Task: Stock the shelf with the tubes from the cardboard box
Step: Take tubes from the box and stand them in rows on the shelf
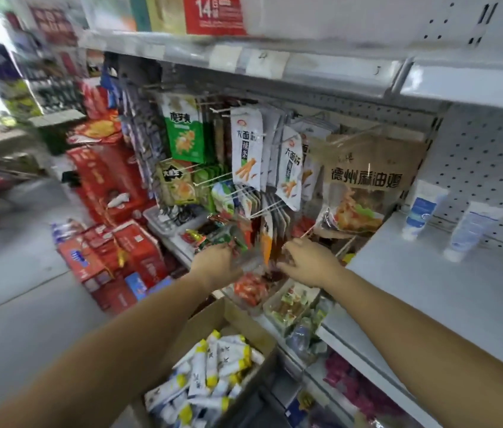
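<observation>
The open cardboard box (213,316) sits low in front of me, filled with several white tubes with yellow caps (213,362). Two white-and-blue tubes (421,210) (472,230) stand cap-down on the white shelf (429,291) at the right. Both my arms reach forward over the box to the snack shelf. My left hand (216,264) is at a clear snack tray (251,261), its fingers blurred and hidden among packets. My right hand (305,264) is at the tray's other side, fingers loosely spread, thumb up. Neither hand holds a tube.
Snack bags (247,149) hang on wire hooks above the hands, with a large brown bag (364,180) beside them. Clear trays of wrapped snacks (287,304) line the shelf edge. Red cartons (114,242) are stacked on the floor at left. An upper shelf (244,57) overhangs.
</observation>
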Available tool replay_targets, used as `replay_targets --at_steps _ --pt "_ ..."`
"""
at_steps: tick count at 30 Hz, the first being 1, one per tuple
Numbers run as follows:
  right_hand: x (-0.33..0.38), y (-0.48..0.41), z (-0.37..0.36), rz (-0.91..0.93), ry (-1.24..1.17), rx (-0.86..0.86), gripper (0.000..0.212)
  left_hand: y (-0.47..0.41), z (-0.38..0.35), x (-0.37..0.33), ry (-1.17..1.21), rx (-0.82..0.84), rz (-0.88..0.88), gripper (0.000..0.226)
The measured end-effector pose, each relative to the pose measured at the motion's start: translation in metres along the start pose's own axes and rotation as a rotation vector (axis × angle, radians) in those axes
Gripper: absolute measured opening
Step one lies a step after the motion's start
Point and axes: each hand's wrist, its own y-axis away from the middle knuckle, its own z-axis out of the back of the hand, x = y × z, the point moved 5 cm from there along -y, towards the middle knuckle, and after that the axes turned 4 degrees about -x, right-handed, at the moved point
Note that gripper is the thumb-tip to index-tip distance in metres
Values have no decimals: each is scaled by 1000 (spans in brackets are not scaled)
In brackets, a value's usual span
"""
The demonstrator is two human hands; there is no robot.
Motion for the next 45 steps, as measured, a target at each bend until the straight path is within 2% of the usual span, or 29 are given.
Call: replay_targets --at_steps 5,11,15,20,27,34,38,42,45 --pt "67 -48 -53 143 -22 20 36 29 -41 86 35 18 124 44" --pt "143 -85 -137 232 -66 137 37 61 -111 166 75 143 222 36" --pt "173 -97 -194 243 -68 203 42 77 -159 204 120 192 252 39" --pt "194 -89 -270 224 -107 350 43 99 -221 222 150 350 293 40" --pt "207 -72 -385 270 -162 519 43 128 -316 228 237 473 378 43" --pt "206 -68 -485 307 -143 620 38 154 -412 224 215 628 425 33" --pt "205 -81 -521 303 -137 626 34 168 -452 216 346 688 623 34" --pt "216 -110 -541 308 -144 603 38 172 -474 225 534 590 931 36" --pt "228 -130 -552 332 -135 588 36 176 -486 230 605 535 1074 28"
